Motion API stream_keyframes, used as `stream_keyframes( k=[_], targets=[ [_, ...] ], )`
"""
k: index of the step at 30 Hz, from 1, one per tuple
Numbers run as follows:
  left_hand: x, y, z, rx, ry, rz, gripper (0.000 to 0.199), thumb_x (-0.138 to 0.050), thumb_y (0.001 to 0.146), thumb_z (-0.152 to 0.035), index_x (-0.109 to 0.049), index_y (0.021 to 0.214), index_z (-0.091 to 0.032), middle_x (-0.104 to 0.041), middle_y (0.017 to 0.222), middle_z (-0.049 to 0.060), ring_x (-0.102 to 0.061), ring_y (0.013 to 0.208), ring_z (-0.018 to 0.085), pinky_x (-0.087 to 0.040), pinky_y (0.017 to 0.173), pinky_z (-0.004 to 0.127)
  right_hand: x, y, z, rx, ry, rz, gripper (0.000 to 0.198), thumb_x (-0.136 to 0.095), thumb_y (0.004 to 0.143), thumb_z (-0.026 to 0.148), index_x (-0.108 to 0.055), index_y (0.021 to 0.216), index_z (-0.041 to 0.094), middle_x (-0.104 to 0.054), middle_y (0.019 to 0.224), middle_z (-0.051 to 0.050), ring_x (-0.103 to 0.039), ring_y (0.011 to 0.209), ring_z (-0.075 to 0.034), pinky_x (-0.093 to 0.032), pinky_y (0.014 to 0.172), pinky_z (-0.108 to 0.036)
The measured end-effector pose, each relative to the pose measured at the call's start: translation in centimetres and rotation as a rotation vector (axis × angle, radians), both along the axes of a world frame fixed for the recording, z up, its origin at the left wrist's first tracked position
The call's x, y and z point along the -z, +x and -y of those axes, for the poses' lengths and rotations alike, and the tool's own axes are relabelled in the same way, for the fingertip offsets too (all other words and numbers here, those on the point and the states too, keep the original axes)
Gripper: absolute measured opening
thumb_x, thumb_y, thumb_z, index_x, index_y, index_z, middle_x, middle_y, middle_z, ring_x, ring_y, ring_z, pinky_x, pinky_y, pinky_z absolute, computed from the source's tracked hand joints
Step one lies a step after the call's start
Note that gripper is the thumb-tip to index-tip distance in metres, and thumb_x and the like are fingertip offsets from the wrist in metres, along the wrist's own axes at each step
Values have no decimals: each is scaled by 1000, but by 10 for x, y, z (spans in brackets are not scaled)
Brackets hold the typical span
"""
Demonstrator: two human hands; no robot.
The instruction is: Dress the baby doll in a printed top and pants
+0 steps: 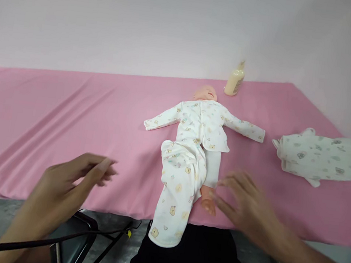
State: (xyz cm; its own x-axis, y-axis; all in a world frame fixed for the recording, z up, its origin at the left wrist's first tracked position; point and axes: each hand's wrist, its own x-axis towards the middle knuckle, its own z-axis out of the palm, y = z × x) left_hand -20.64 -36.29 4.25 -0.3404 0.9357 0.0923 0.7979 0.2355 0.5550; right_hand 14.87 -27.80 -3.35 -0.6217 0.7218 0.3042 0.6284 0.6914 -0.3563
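Two hands hovered empty over the near edge of the pink surface (49, 132), neither grip holding anything. The left hand (68, 182) was loosely curled with its fingers apart, off to the left of the doll and clear of it. The right hand (246, 205) was spread flat and blurred, its fingertips just beside the doll's bare foot (209, 201), perhaps grazing it; I could not tell for sure.

The doll (201, 122) lay on its back in the middle of the surface, head toward the wall. Its printed top (206, 120) was on, both sleeves filled and stretched out to the sides. The matching trousers (179, 179) looked only half on: one leg was covered, with the loose cloth hanging past the surface's edge, while the other leg showed only a plain white covering down to the bare foot. Judging by that, the top was finished and the second trouser leg remained to be pulled on.

Farther out, a folded printed cloth (319, 158) lay well apart at the right, and a cream bottle (234, 81) stood near the doll's head by the wall.
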Motion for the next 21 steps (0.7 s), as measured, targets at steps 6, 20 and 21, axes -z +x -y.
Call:
stream_keyframes(
  k=[6, 20, 21],
  targets=[
    [10, 58, -99, 562, 20, -147, 43, -48, 95, -47, -52, 133, -27, -55, 138, 6, -56, 120, 23, -51, 97, 38, 20, -33, 27, 25, 98, 194, 8, -57, 89, 15, -62, 95, 17, -58, 93, -8, -51, 84, -24, -45, 74, -41],
    [64, 71, -137, 658, 3, -173, 32, -39, 86, -12, -52, 113, -22, -59, 114, 4, -55, 106, 18, -47, 79, 33, 49, -19, 65, -23, 359, -357, 22, -59, 73, 3, -54, 90, 17, -59, 101, -10, -56, 93, -24, -49, 77, -43],
    [66, 71, -138, 660, 9, -185, 33, -38, 86, -11, -52, 114, -22, -59, 115, 4, -55, 106, 18, -47, 78, 33, 56, -9, 71, -10, 387, -415, 20, -58, 73, 5, -52, 86, 19, -59, 99, -9, -57, 91, -23, -49, 76, -44]
  ],
)
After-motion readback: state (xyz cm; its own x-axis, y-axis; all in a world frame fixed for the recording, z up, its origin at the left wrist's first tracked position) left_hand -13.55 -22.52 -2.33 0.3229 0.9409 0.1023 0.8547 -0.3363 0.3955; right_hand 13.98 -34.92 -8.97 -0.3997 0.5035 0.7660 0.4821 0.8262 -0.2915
